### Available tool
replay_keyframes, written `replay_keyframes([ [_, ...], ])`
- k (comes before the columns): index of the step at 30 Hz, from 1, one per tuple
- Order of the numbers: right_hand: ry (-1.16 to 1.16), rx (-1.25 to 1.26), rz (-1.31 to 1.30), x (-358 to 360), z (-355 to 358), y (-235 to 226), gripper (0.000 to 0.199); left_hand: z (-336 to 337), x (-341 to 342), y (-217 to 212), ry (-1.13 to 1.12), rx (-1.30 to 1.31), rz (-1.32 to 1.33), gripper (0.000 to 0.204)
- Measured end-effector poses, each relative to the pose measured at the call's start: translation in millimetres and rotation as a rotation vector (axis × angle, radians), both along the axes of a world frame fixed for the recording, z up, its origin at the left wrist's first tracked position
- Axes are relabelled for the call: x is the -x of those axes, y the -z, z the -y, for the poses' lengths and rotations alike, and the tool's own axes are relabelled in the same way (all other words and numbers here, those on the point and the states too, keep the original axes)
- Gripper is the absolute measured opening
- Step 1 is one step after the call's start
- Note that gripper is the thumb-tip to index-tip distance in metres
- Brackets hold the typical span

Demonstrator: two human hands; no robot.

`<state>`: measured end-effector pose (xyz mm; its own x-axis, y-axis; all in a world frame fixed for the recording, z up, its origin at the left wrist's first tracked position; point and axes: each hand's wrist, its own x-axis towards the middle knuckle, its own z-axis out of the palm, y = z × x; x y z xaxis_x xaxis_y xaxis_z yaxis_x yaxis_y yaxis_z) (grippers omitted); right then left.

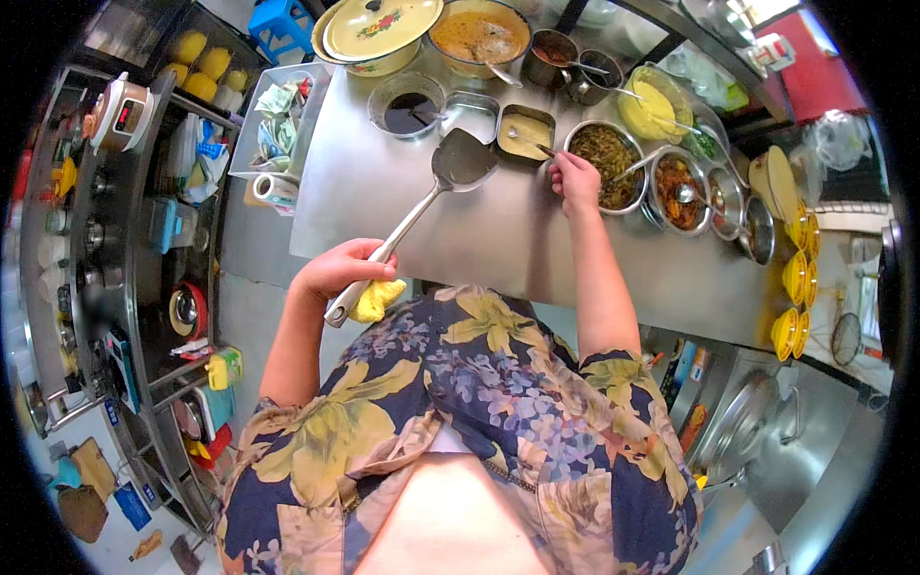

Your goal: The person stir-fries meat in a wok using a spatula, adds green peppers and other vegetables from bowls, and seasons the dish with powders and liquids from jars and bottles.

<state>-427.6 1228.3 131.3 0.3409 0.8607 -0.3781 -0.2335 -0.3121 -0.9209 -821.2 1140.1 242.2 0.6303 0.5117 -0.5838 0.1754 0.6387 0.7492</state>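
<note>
In my left hand (343, 268) is the long handle of a steel wok spatula (466, 158), its wide blade raised over the table towards the containers. A yellow cloth (379, 301) hangs below the same hand, against the handle. My right hand (576, 180) is closed on the handle of a spoon (535, 144). That spoon's bowl rests in a square metal container with pale, grainy contents (525, 127). Beside it, to the left, stands another square metal container (470, 115). A bowl of dark liquid (408, 110) sits further left.
Along the right stand bowls of chopped dark greens (604, 165), a red-brown relish (678, 192) and a yellow paste (656, 107), with spoons in them. A lidded enamel pot (381, 29) and an orange soup bowl (479, 40) are at the back of the steel table (470, 244).
</note>
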Motion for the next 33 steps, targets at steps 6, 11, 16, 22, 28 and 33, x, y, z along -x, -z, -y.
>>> replay_keyframes([
  [6, -0.031, -0.205, 0.311, -13, -13, 1, 0.027, 0, -19, -6, -0.094, 0.028, -0.057, 0.018],
  [11, -0.162, -0.262, 0.459, -15, -18, 7, 0.025, 7, -44, -9, -0.241, 0.120, -0.056, 0.013],
  [16, -0.254, -0.184, 0.325, -22, -6, 8, 0.025, 9, -61, -4, -0.309, 0.193, -0.024, 0.012],
  [22, -0.197, -0.081, 0.059, -34, 0, 2, 0.024, 5, -72, 4, -0.325, 0.190, -0.017, 0.015],
  [28, -0.143, -0.088, -0.085, -47, -3, -7, 0.024, 5, -79, 8, -0.330, 0.194, 0.000, 0.015],
  [33, -0.179, -0.144, -0.035, -45, 5, -37, 0.024, 3, -86, 8, -0.323, 0.215, 0.028, 0.014],
])
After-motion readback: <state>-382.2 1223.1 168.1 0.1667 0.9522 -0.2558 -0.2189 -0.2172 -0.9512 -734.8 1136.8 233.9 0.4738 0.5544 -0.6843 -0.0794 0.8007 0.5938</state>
